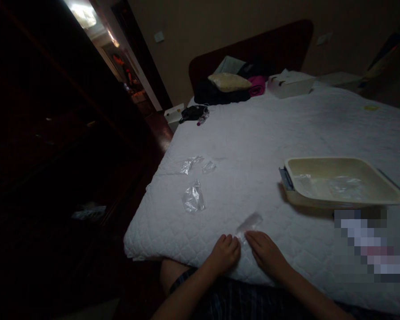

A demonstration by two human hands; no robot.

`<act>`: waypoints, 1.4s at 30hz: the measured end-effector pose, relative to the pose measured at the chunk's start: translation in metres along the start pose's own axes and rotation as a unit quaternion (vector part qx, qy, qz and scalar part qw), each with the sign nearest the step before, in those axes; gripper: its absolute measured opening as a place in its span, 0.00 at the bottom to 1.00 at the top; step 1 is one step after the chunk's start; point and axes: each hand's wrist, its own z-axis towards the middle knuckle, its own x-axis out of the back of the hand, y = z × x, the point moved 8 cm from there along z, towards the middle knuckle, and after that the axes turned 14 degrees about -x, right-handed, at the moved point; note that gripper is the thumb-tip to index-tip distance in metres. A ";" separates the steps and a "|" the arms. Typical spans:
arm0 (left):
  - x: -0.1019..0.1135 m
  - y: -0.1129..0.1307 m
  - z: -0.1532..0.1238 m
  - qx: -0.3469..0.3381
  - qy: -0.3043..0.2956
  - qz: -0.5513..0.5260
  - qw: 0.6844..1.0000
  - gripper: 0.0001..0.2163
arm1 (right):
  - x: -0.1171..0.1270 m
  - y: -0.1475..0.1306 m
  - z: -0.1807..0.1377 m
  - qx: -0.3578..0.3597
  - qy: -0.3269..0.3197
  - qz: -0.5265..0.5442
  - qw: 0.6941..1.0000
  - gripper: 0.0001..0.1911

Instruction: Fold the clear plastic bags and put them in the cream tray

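At the near edge of the bed (286, 129), left hand (224, 254) and right hand (266, 252) pinch a clear plastic bag (249, 223), fingers closed on its near end; likely flimsy, light, slippery; best gripped by its edges.

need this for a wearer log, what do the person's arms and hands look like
Both forearms are bare, with no sleeves reaching them. The left hand and right hand wear no gloves; no rings, watch or wristband can be made out in the dim light. The fingers are uncovered. Dark plaid clothing shows at the lap.
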 end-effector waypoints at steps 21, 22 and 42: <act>0.002 -0.027 0.012 0.055 0.171 -0.198 0.964 0.10 | 0.003 0.046 -0.009 -0.092 -0.050 0.125 0.987 0.15; 0.002 -0.029 0.012 0.084 0.178 -0.221 0.955 0.11 | 0.003 0.048 -0.008 -0.109 -0.048 0.131 0.984 0.15; -0.012 -0.054 0.021 0.397 0.206 -0.222 0.867 0.17 | 0.013 0.056 0.024 -0.271 0.038 0.105 0.956 0.12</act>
